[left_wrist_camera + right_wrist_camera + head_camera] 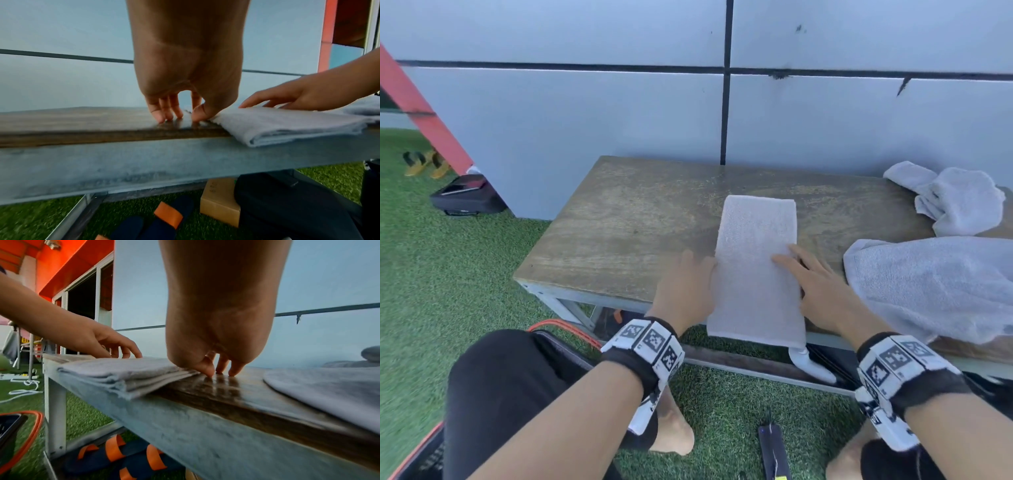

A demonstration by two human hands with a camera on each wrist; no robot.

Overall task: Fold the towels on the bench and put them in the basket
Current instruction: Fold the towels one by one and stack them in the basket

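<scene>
Flanking a folded towel [756,270] on the wooden bench [626,226], the left hand [686,287] sets relaxed fingertips at its left edge and the right hand [822,291] lies flat along its right edge, neither gripping. I judge the fold is partly done; next comes halving it lengthwise, then the orange-rimmed basket [22,431] on the grass. Two unfolded towels [941,287] wait rightward, grey wall panels [859,120] behind

Outdoor patio: artificial grass [448,274], panelled wall [585,113], wooden bench [637,222].
</scene>
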